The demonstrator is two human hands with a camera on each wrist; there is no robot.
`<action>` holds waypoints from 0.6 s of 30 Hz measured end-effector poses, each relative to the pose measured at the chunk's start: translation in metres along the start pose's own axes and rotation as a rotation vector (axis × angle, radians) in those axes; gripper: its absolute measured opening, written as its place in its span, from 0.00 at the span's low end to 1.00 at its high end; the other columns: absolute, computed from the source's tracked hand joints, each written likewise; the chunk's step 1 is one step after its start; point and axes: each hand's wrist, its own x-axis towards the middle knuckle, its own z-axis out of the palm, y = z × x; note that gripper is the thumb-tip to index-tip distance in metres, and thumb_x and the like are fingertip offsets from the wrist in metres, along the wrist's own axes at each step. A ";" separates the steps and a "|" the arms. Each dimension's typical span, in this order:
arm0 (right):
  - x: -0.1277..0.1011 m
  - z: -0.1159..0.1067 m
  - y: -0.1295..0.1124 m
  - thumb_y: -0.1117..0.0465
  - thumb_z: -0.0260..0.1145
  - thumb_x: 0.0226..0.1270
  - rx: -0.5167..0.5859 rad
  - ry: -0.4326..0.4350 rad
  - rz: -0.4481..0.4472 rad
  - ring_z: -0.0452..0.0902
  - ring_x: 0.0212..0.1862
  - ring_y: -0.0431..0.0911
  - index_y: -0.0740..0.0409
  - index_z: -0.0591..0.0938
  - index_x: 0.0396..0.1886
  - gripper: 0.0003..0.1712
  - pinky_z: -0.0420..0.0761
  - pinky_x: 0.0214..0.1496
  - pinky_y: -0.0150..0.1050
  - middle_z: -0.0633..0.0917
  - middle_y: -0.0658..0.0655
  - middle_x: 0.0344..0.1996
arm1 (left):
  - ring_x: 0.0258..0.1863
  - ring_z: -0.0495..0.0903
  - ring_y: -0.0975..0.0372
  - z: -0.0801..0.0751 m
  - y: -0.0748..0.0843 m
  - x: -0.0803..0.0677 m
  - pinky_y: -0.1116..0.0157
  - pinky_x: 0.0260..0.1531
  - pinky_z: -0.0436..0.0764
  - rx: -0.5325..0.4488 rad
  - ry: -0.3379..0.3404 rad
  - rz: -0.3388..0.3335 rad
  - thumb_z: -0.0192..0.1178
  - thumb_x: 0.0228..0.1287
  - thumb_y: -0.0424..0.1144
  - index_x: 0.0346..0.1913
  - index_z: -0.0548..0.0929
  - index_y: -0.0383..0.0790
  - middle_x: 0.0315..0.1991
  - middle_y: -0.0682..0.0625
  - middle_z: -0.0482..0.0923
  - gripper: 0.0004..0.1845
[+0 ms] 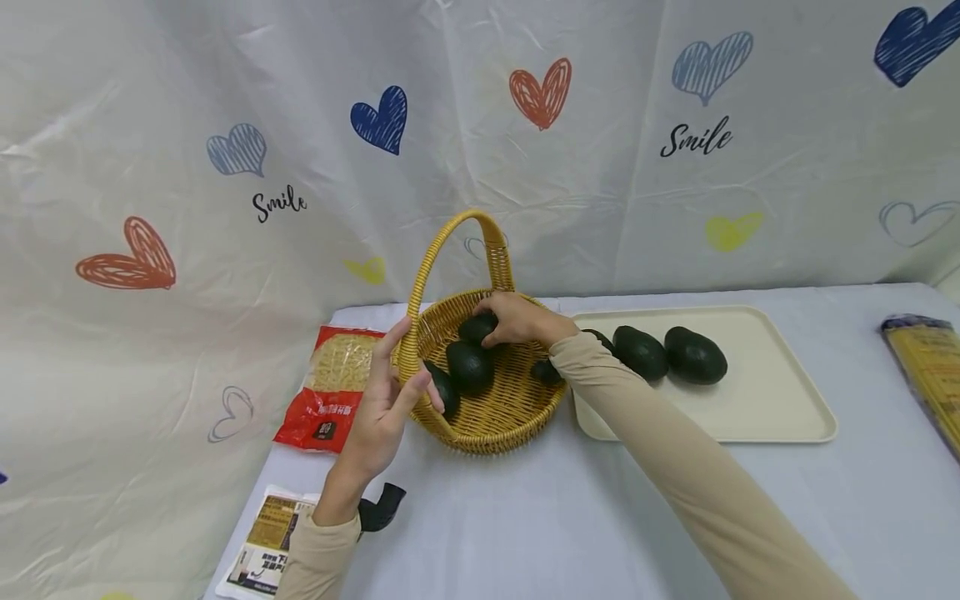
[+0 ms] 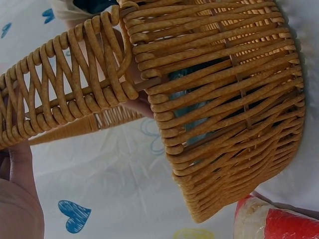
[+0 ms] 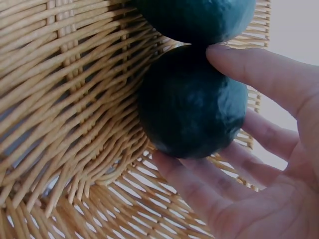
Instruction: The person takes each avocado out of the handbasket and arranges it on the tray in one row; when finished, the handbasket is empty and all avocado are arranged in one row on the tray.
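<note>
Your left hand loosely holds the basket handle, likely to steady it; your right hand curls its fingers round an avocado.

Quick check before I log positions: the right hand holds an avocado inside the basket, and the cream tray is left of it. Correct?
One slip: the head view shows the cream tray right of the basket. The right hand does hold an avocado inside the basket.

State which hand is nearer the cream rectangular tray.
Right: the right hand is inside the yellow woven basket beside the tray; the left hand is at the basket's handle, on the side farther from the tray.
</note>
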 end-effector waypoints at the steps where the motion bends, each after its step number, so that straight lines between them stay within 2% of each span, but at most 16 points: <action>1: 0.000 0.000 -0.001 0.61 0.74 0.70 0.006 -0.001 0.000 0.73 0.69 0.59 0.66 0.76 0.71 0.33 0.74 0.70 0.52 0.77 0.66 0.69 | 0.31 0.83 0.60 0.000 0.000 0.000 0.69 0.53 0.78 -0.002 -0.001 0.003 0.50 0.80 0.27 0.83 0.51 0.53 0.27 0.43 0.78 0.37; 13: -0.003 -0.002 -0.009 0.67 0.74 0.65 -0.033 -0.035 -0.033 0.73 0.68 0.58 0.65 0.78 0.69 0.33 0.74 0.70 0.51 0.78 0.65 0.67 | 0.31 0.83 0.60 0.002 0.004 -0.002 0.69 0.53 0.78 0.002 0.010 -0.014 0.49 0.80 0.27 0.83 0.51 0.53 0.28 0.42 0.78 0.37; 18: -0.009 -0.009 -0.010 0.65 0.76 0.63 -0.081 -0.082 -0.002 0.75 0.67 0.58 0.65 0.79 0.69 0.34 0.76 0.68 0.50 0.79 0.65 0.66 | 0.31 0.83 0.60 0.001 0.005 0.000 0.69 0.53 0.79 0.005 0.008 -0.008 0.49 0.80 0.27 0.83 0.50 0.52 0.28 0.42 0.78 0.37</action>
